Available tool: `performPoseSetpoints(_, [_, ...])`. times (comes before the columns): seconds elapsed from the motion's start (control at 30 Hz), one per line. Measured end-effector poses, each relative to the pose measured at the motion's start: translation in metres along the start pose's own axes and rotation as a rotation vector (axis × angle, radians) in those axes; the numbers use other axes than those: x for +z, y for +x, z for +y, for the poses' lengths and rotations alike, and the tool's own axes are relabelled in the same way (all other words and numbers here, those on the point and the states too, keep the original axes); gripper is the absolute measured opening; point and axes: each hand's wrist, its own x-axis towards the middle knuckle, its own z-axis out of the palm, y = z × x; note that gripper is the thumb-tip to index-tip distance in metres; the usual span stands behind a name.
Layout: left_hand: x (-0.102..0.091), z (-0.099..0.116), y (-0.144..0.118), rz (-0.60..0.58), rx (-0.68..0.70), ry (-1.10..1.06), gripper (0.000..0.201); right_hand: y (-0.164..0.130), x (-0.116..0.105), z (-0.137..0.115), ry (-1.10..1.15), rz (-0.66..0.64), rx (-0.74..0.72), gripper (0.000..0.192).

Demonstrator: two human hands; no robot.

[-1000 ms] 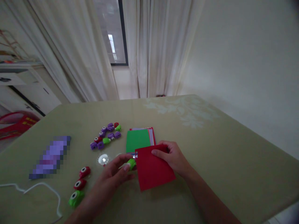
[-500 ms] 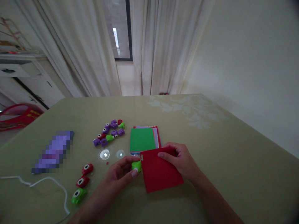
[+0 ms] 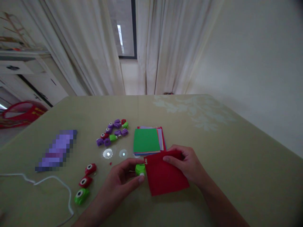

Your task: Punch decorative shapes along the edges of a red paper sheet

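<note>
the left hand still pinches the green punch shut against the left edge of the red sheet, now lower down it (a notch shows above), while the right hand pins the sheet flat on the table.

Count of craft bits on the table, approx.

2 hands: left hand w/ 1 small green punch, right hand on 1 red sheet. 1 stack of coloured paper, green on top; sheet no. in it can't be told. 3 big punches at front left: 2 red, 1 green. 1 cluster of small punches, roughly 9: mostly purple, 2 green, 2 red, too small to be sure. 2 shiny round spots. 1 tiny red scrap. 1 white cord. 1 blurred purple item. 1 red basket off to the left.
</note>
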Motion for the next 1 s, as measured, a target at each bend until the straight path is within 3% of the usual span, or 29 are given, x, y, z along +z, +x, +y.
performPoseSetpoints(0.23, [0.002, 0.005, -0.002, -0.056, 0.009, 0.030, 0.039, 0.000, 0.001, 0.001, 0.021, 0.006, 0.012, 0.032])
performPoseSetpoints(0.73, [0.005, -0.006, -0.004, 0.002, 0.026, -0.032, 0.040, 0.000, 0.009, 0.005, 0.098, -0.040, 0.059, 0.040])
performPoseSetpoints(1.0, [0.003, -0.002, -0.006, -0.001, 0.029, 0.086, 0.040, 0.000, 0.012, 0.010, 0.089, -0.052, 0.065, 0.041])
